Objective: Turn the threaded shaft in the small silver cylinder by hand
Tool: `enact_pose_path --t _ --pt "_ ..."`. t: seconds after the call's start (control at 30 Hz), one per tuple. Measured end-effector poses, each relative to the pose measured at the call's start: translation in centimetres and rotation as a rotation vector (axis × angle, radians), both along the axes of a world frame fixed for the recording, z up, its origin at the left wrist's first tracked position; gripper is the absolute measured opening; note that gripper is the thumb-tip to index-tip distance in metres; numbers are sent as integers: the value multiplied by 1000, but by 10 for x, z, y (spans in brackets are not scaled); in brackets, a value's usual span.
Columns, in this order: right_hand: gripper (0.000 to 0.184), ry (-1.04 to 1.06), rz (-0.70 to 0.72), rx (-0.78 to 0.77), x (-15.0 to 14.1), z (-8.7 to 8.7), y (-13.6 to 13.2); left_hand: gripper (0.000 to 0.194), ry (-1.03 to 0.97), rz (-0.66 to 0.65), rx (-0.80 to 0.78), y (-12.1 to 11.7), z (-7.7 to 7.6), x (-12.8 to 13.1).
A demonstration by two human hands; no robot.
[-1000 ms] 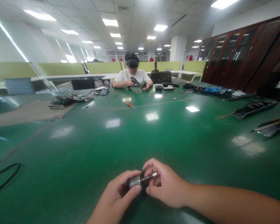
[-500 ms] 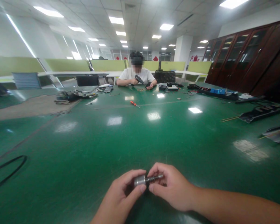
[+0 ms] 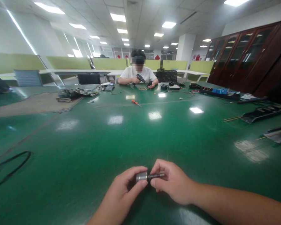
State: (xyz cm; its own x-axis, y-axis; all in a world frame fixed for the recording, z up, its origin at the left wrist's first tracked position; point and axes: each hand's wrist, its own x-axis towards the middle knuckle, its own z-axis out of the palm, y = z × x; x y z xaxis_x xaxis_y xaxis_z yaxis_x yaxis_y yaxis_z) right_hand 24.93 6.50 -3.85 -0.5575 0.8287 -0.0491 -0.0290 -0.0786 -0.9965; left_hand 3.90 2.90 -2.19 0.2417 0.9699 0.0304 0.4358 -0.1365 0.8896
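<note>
A metal part with a silver cylindrical body and a thinner ribbed shaft (image 3: 141,176) lies almost level between my hands, above the near side of the green table (image 3: 103,140). My left hand (image 3: 127,187) is closed round the cylinder, its thumb in front and its fingers behind. Thumb and fingers of my right hand (image 3: 170,179) close round the shaft on the right, whose tip points into the palm. The exact kind of part cannot be made out.
Across the table a person (image 3: 138,73) holds a power drill (image 3: 140,78). A red-handled screwdriver (image 3: 135,102) lies mid-table. A black cable (image 3: 16,168) curves at the left. Dark trays of parts (image 3: 264,112) stand at the right, and electronic scraps (image 3: 75,93) lie at the far left.
The metal part has turned slightly closer to level in my hands. Both hands keep their hold, and the view has shifted a little.
</note>
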Motion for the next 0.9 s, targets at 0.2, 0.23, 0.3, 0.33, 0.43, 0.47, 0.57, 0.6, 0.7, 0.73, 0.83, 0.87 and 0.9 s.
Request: enact_pose_path --t 0.2,0.23,0.3,0.33,0.43,0.47,0.57,0.6,0.7,0.73,0.83,0.87,0.9 --pt "16 -23 10 4 1 -1 1 28 4 2 9 1 -2 -1" --pt "16 -22 11 4 1 -1 1 28 0 2 8 1 -3 -2" --pt "16 -13 12 2 1 -1 1 28 -3 2 6 1 -4 -2" --pt "16 -8 12 4 1 -2 1 28 -4 0 7 0 -4 -2" --pt "15 -10 7 19 0 -4 1 28 -4 7 10 0 -3 -2" --pt "14 -15 3 23 0 -4 1 27 -4 14 10 0 -2 -2" --pt "15 -26 0 17 0 -7 2 29 -4 38 7 0 -1 -2" --pt "16 -24 3 12 1 -8 2 29 -5 43 7 0 -1 -2" --pt "17 -27 7 0 1 -8 3 31 -5 51 0 0 -3 -2" --pt "17 -29 5 -1 1 -8 3 30 -4 52 -2 0 -3 -2" --pt "16 -26 8 3 1 -6 3 29 0 49 -15 0 -4 -2" --pt "16 -21 10 7 1 -6 3 29 1 49 -17 -1 -5 -2" --pt "16 -17 12 11 1 -6 3 29 1 48 -20 -1 -5 -2"
